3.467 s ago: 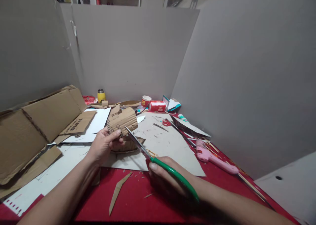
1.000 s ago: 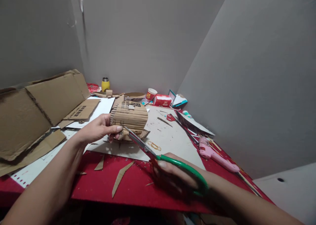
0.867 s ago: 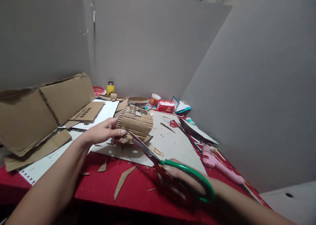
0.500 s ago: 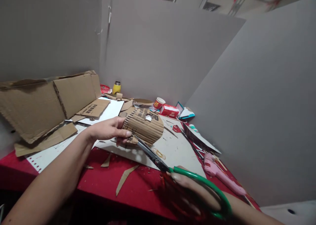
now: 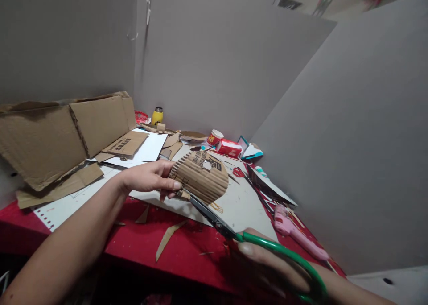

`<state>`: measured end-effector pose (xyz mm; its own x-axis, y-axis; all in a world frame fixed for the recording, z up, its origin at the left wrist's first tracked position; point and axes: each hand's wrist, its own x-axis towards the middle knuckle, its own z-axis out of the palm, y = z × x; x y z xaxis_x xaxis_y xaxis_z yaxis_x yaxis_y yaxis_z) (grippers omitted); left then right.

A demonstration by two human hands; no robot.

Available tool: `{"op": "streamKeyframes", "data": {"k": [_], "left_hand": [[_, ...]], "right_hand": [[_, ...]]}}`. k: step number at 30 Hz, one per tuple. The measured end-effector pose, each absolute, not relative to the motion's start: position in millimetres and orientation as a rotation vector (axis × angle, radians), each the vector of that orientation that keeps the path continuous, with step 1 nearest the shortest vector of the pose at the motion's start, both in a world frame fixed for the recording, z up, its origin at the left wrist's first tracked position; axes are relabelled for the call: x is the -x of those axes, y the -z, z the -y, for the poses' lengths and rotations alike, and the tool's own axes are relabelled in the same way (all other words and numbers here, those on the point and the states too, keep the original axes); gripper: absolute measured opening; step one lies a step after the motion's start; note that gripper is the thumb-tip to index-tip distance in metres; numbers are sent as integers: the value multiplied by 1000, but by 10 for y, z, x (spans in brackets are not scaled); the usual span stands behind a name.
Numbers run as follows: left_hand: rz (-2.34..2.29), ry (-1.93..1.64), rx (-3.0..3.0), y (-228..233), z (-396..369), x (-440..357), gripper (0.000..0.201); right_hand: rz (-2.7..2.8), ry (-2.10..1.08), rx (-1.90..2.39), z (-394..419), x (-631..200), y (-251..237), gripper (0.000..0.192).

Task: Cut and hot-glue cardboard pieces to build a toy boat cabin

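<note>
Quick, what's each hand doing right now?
Left hand: closed, holding the corrugated cardboard piece.
Right hand: closed on the green-handled scissors, blades at the cardboard's lower edge.

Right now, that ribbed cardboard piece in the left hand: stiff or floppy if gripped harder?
The corrugated cardboard piece probably bends easily along its exposed ribs; it already curves. It is likely light: the left hand pinches it aloft by one edge. The scissors bite at its lower edge, so it may twist.
</note>
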<state>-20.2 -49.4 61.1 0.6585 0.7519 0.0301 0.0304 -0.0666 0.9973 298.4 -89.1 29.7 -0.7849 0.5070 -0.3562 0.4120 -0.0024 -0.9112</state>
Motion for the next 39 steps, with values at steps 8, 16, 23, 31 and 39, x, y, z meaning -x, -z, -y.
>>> {"op": "streamKeyframes", "data": {"k": [8,16,23,31,39], "left_hand": [[-745,-927,-1345,-572,455,180,23],[-817,-1200,-1108,-536,350,206,25],[-924,-1230,-1026,-438,313,130,23],[-961,-1246,-950,-383,299,28,22],[-939,-1386,-945,-475,351,-9,28]], "right_hand": [[2258,-1945,931,776,-3050,-494,58],[2787,-140,1209,781,-3041,-764,33],[2758,452,1111,588,-2818,-784,32],[2708,763,1013,372,-2704,-784,36],[2748,517,1037,344,-2728,-677,41]]}}
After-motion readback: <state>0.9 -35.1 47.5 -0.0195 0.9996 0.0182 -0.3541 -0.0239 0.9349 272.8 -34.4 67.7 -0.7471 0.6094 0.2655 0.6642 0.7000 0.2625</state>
